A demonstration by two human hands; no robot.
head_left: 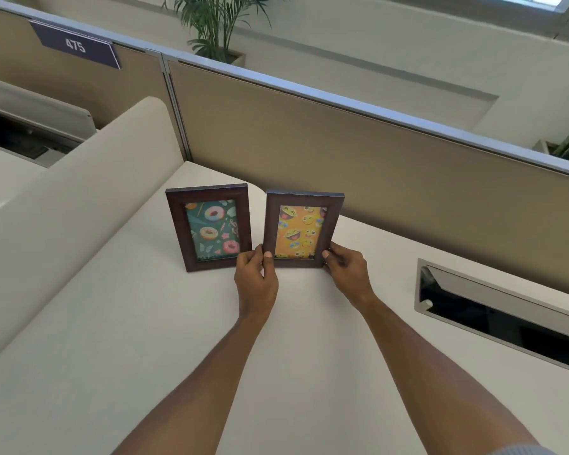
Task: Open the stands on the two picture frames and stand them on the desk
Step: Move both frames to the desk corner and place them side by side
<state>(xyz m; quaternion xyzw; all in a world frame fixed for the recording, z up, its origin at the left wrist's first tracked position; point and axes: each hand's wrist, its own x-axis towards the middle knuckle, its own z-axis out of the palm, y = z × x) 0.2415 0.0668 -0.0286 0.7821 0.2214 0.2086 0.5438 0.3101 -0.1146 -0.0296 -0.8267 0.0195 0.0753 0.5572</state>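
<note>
Head view of two picture frames on a white desk point(145, 323), with the desk's tan partition wall point(342, 142) taken as the landmark for all positions. The doughnut frame point(209, 226) (dark brown wood, teal print with pink and glazed doughnuts) stands upright in front of the partition, near its vertical seam, its lower edge on the desk and no hand around it. Just beside it, farther along the partition from the seam, stands the emoji frame point(303, 228), same dark wood, orange print of laughing yellow faces; the two frames are close but a narrow strip of desk shows between them. Both picture faces are turned away from the partition, toward the camera.

The left hand point(256, 279) grasps the lower corner of the emoji frame on the side nearer the doughnut frame, thumb lying on the front moulding and fingers wrapped behind the edge; its knuckles sit just beside the doughnut frame's lower corner, and contact there cannot be told. The right hand point(346, 270) grasps the opposite lower corner of the emoji frame, thumb tip on the front, fingers curled behind. The emoji frame thus lies between the two hands, its base at or just above the desk. The stands behind both frames are hidden. A recessed cable tray point(493, 310) is set into the desk below the partition, well apart from the right hand
</note>
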